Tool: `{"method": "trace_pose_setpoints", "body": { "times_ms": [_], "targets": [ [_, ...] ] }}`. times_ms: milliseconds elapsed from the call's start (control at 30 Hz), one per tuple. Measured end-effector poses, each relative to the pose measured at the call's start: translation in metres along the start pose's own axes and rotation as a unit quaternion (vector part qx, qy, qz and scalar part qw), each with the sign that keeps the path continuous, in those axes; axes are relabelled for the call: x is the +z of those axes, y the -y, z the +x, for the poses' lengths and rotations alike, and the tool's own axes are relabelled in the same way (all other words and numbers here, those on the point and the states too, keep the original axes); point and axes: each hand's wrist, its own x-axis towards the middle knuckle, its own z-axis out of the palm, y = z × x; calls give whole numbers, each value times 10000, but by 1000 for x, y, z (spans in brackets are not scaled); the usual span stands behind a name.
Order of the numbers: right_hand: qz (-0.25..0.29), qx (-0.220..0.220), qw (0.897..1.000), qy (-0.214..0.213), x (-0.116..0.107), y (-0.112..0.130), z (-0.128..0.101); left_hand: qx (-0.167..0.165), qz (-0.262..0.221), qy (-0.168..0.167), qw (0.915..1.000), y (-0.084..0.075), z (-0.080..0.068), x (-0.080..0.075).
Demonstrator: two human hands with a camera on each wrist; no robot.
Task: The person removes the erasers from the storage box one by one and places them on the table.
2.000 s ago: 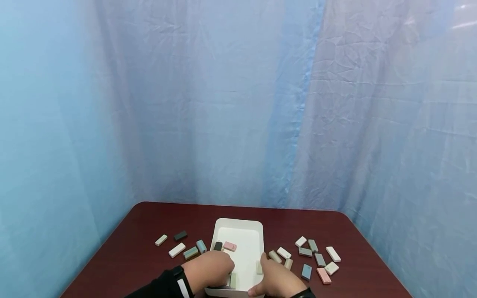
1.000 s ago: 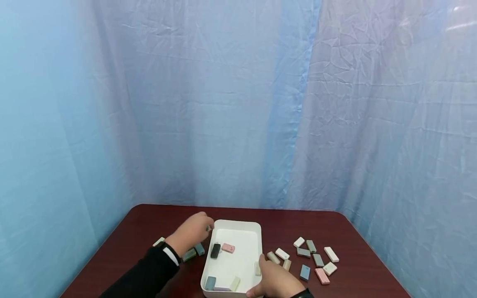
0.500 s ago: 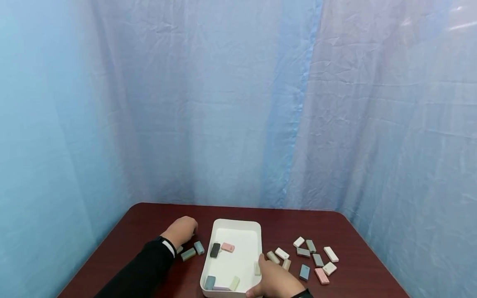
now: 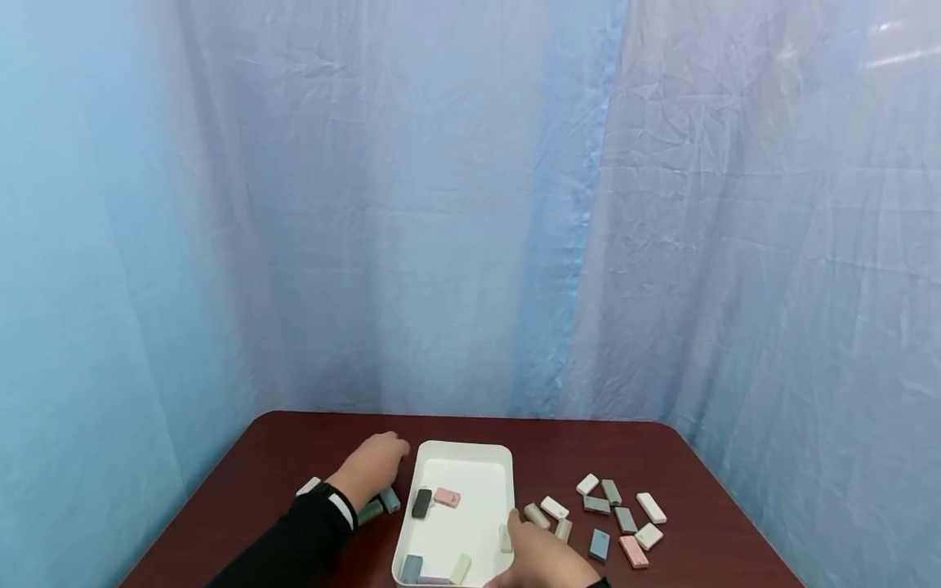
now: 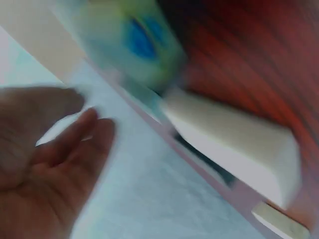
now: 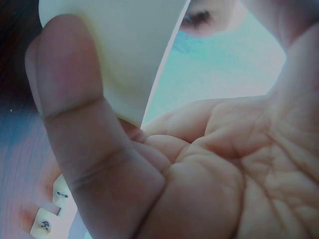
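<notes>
Five blocks point(image 4: 446, 497) in one white tray point(image 4: 506, 475), right hand point(image 4: 540, 555) gripping its rim.

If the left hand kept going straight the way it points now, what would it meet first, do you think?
The left hand points away along the white tray's left side; ahead only bare table shows, so the way looks free, though depth is uncertain.

Bare bench point(image 4: 470, 429) runs open behind the white tray point(image 4: 503, 469); loose blocks point(image 4: 617, 510) crowd its right flank; the left hand point(image 4: 375, 465) and a few blocks point(image 4: 378, 505) fill the left gap; the right hand point(image 4: 540, 555) blocks the near corner.
</notes>
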Motion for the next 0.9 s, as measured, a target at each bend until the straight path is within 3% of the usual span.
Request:
{"method": "trace_pose_setpoints", "body": {
  "times_ms": [67,133,200,333,433,700,900],
  "targets": [
    [-53,-3,10000,-2,-1,0,0,400,-139,-193,9989,-15,3,0],
    [-113,-46,9999,-32,-2,1,0,836,-374,-166,9957,-32,7,-2],
    [-174,-121,9997,-83,-3,2,-1,1149,-457,165,9922,-47,10,-4],
    [-229,-216,9994,-110,-1,4,-2,1294,-247,1028,9859,-64,9,1],
    [-279,-171,9994,-120,4,4,-2,1517,97,1297,9798,-68,0,8],
    [-355,-301,9988,-142,2,6,-5,1981,231,997,9748,-73,-8,9],
    [-319,-173,9993,-124,3,1,-3,2739,201,893,9574,-83,-13,12]
  ]
}}
